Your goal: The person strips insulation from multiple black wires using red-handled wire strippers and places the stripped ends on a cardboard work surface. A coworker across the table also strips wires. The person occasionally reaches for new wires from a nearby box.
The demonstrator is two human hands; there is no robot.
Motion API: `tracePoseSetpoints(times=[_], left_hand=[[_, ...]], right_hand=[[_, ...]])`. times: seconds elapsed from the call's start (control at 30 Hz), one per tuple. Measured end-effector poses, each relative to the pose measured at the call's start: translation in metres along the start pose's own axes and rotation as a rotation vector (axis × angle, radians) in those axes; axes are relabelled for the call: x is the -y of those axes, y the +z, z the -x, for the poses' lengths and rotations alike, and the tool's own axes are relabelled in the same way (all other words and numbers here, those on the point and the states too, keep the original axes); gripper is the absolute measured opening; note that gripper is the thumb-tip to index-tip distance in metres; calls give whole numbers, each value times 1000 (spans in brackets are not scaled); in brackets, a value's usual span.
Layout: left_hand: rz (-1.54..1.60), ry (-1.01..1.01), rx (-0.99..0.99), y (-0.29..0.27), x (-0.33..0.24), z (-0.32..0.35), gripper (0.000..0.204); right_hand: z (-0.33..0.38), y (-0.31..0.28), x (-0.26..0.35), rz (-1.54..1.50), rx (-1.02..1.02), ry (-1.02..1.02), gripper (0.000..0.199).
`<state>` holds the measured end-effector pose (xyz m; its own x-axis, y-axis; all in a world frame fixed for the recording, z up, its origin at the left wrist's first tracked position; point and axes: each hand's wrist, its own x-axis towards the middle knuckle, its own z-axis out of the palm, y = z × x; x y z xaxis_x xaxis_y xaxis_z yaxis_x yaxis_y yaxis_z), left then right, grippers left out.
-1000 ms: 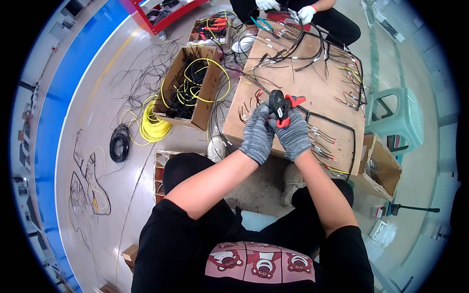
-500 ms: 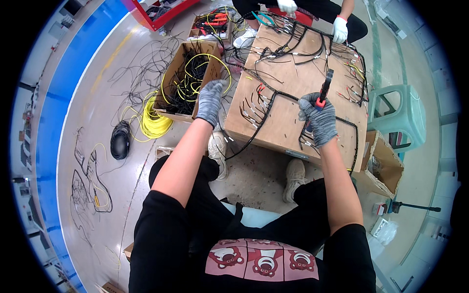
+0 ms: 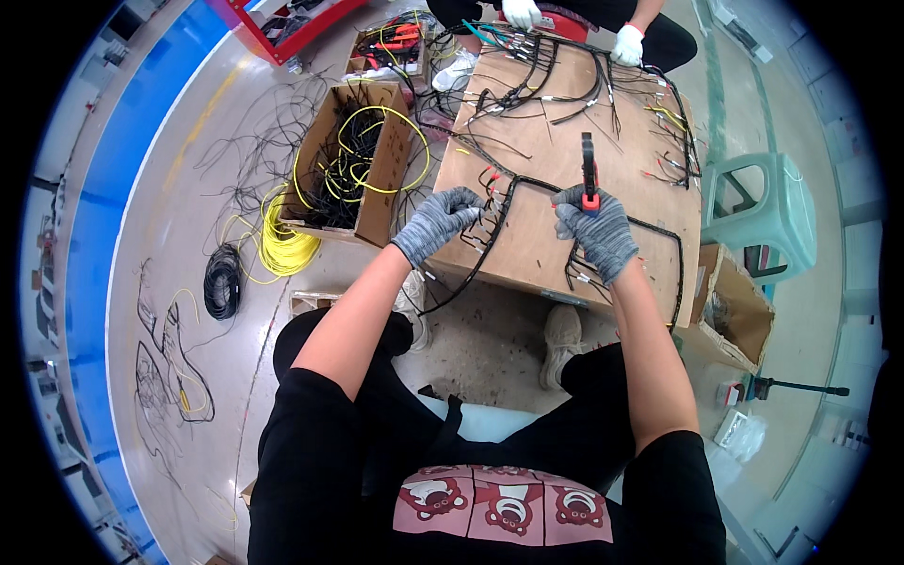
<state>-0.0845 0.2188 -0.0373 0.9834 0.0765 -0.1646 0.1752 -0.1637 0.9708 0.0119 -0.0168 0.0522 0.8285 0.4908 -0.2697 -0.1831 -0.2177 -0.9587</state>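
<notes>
On the wooden board (image 3: 527, 247) lies a black wire harness (image 3: 502, 215) with short, labelled wire branches. My left hand (image 3: 439, 224), in a grey glove, is at the board's left edge, its fingers pinched on the end of a thin wire among those branches; fingertip detail is small. In the same kind of glove, my right hand (image 3: 598, 234) is wrapped around hand pliers (image 3: 589, 179) with red and blue handles and a black head pointing up and away. The pliers are above the board, apart from the wires; their lower handles are hidden by the hand.
Left of the board stands a cardboard box (image 3: 384, 179) of black and yellow wires, beside a yellow cable coil (image 3: 285, 247) and a black coil (image 3: 222, 282). Across the board, a co-worker's white-gloved hand (image 3: 627, 45) is at the harness. A green stool (image 3: 786, 212) and open carton (image 3: 739, 325) stand right.
My left hand has moved right, from beside the box to the wire branches. My right hand has shifted slightly left, and the pliers have turned more upright. The view has shifted slightly.
</notes>
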Motion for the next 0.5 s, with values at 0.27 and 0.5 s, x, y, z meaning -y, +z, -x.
tracePoseSetpoints(times=[0.27, 0.5], left_hand=[[-46, -20, 64, 21, -21, 7, 27], [-260, -12, 149, 35, -33, 2, 26]], right_hand=[[-5, 11, -14, 138, 37, 52, 13], [-10, 13, -18, 148, 82, 87, 13]])
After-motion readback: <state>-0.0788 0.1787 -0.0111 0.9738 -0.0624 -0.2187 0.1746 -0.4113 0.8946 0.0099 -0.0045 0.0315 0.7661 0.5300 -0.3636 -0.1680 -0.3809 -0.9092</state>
